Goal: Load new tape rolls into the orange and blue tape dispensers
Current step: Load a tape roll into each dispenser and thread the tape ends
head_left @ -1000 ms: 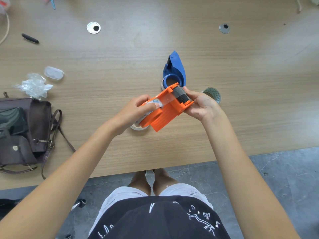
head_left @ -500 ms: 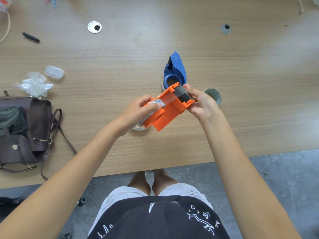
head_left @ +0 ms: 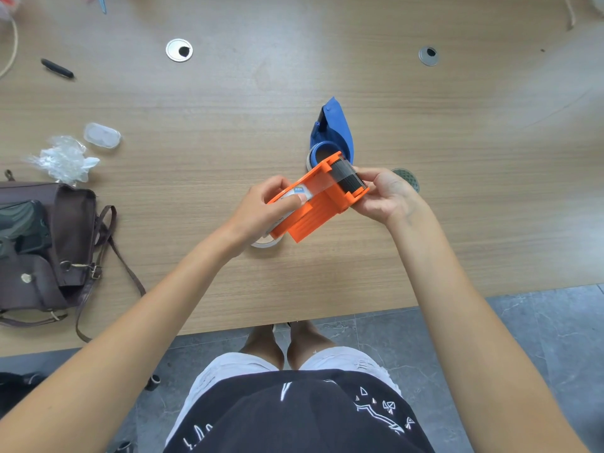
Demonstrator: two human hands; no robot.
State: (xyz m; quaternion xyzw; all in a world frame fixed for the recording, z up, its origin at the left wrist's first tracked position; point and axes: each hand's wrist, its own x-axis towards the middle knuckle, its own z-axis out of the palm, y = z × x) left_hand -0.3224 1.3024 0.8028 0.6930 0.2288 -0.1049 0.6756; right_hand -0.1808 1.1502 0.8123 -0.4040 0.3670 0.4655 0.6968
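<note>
I hold the orange tape dispenser (head_left: 318, 207) above the wooden table (head_left: 228, 125), tilted with its black roller end up to the right. My left hand (head_left: 261, 210) grips the roll end, thumb pressing on the clear tape roll (head_left: 294, 194) inside it. A strip of clear tape runs from the roll to the roller. My right hand (head_left: 384, 194) pinches the roller end, fingers at the toothed edge. The blue tape dispenser (head_left: 333, 132) lies on the table just behind. A second tape roll (head_left: 266, 243) lies on the table under my left hand, mostly hidden.
A round patterned disc (head_left: 410, 178) lies behind my right hand. At the left are a brown bag (head_left: 49, 250), crumpled plastic wrap (head_left: 63, 158), a small clear case (head_left: 102, 135) and a black pen (head_left: 57, 68). Two metal cable grommets (head_left: 178, 50) sit farther back.
My right hand's fingers have shifted slightly along the roller end. The dispenser and my left hand have barely moved.
</note>
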